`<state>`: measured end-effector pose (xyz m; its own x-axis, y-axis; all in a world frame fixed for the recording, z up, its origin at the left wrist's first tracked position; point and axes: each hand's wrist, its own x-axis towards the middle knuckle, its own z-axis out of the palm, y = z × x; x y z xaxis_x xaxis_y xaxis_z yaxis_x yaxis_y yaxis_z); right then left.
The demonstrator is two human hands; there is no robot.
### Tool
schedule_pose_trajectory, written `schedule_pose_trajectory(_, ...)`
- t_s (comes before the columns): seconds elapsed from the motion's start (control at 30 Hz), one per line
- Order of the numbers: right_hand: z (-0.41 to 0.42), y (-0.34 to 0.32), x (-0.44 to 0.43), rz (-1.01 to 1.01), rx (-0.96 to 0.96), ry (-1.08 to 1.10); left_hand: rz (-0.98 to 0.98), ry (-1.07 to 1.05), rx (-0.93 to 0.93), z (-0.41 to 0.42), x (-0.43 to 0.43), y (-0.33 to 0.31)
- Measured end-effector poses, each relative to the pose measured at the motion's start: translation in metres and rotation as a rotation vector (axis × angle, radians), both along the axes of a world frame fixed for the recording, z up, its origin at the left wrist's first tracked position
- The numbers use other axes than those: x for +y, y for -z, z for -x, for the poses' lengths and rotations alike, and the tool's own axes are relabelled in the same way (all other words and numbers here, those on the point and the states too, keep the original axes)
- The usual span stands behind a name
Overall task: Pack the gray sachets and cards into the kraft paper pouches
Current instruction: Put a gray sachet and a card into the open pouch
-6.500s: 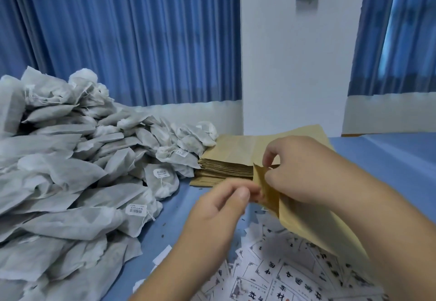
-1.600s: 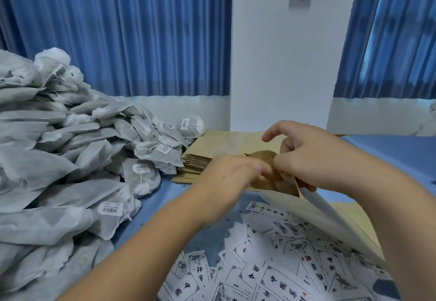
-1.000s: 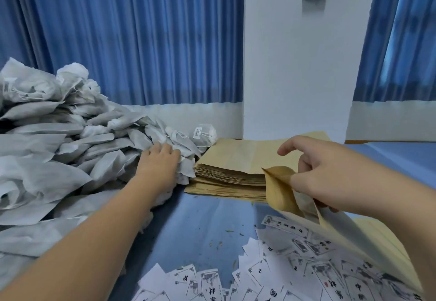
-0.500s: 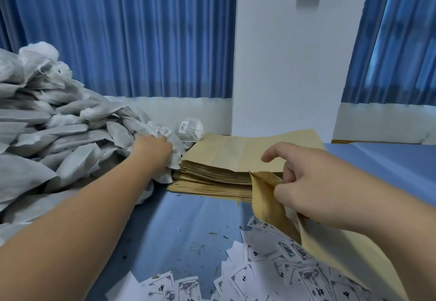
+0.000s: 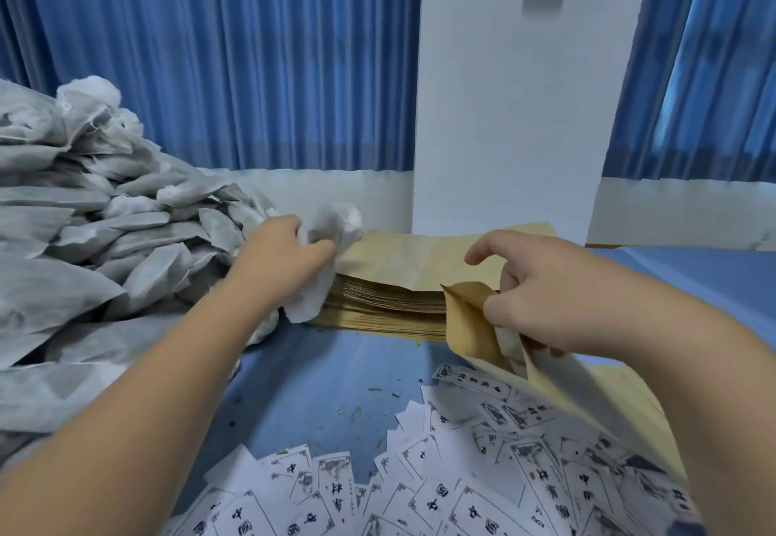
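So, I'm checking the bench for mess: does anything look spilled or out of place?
Small greenish specks lie scattered on the blue tabletop between the cards and the stack of kraft pouches, like spilled crumbs. The cards sprawl in a loose, overlapping heap.

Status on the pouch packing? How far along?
Done: no filled pouch clearly in view.
In hand: the right hand holds a pouch open by its mouth, and the left hand grips a sachet at the edge of the pile, not yet in the pouch.
Left: the big pile, a thick stack of flat pouches and many loose cards. Looks early.
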<state>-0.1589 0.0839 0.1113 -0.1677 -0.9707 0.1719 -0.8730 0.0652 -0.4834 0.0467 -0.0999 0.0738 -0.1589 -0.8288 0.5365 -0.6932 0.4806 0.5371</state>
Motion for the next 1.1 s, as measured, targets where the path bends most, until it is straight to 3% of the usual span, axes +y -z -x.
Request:
schedule_pose_trajectory(0.13, 0.004, -0.004, 0.005, -0.01, -0.012, 0.012, -0.314, 0.54, 0.563, 0.013, 0.063, -0.016)
schedule_pose_trajectory(0.2, 0.007, -0.006, 0.007, -0.003, -0.013, 0.017, -0.414, 0.742, 0.654, 0.018, 0.083, -0.025)
schedule_pose_trajectory(0.27, 0.01, -0.008, 0.009, 0.007, -0.007, 0.021, -0.363, 0.829, 0.562, 0.022, 0.098, -0.03)
schedule_pose_trajectory(0.37, 0.013, -0.01, 0.011, 0.017, -0.007, 0.013, -0.077, 0.766, 0.189, 0.022, 0.108, -0.03)
schedule_pose_trajectory(0.53, 0.018, -0.009, 0.01, 0.055, -0.065, 0.015, -0.053, 0.767, -0.196, 0.026, 0.115, -0.027)
schedule_pose_trajectory(0.87, 0.007, -0.003, 0.005, -0.017, -0.02, -0.037, -0.199, 0.764, -0.451, 0.019, 0.122, -0.038)
schedule_pose_trajectory(1.1, 0.004, -0.002, 0.005, -0.032, 0.018, -0.038, -0.277, 0.777, -0.505, 0.016, 0.118, -0.043)
